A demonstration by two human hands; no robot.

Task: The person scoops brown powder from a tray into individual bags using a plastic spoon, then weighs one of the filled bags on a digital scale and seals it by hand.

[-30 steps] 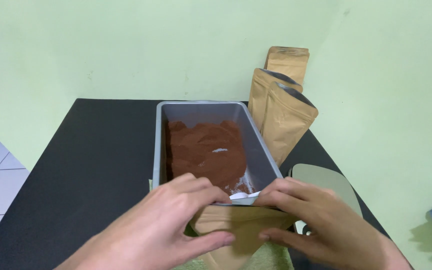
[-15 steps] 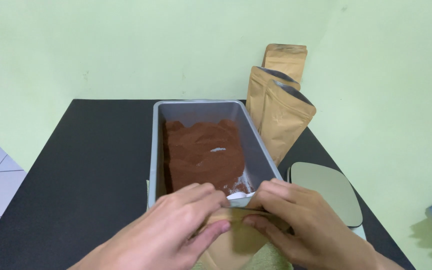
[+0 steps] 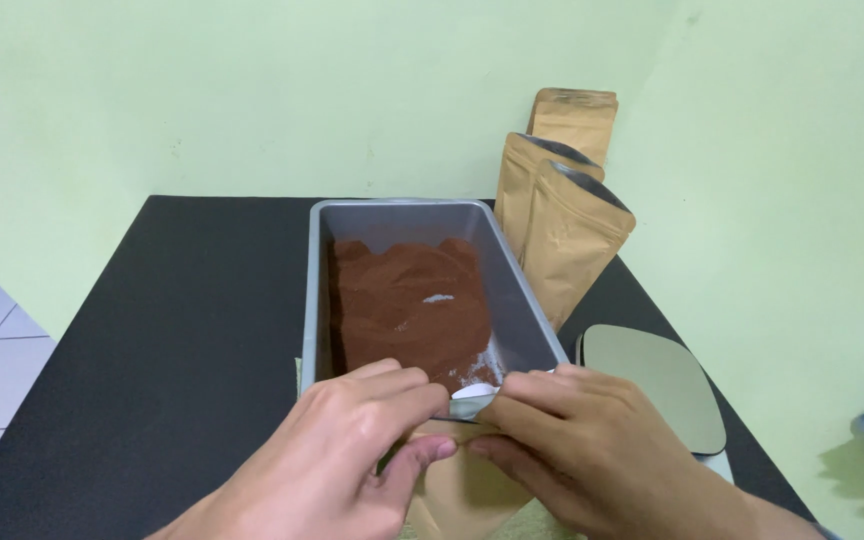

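Left hand (image 3: 352,450) and right hand (image 3: 582,450) close together — fingers pinching.

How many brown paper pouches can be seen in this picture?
4. Three stand in a row right of the grey tray: the front pouch, the middle pouch, the back pouch. A fourth pouch is held by both hands at the tray's near end.

- A grey rectangular tray (image 3: 518,285) is sitting mid-table, holding reddish-brown powder (image 3: 407,305).
- Three tan stand-up pouches (image 3: 572,235) are lining up just right of it, against the pale green wall (image 3: 252,90).
- A rounded grey-green plate (image 3: 657,380) is lying near the black table (image 3: 162,330) edge.
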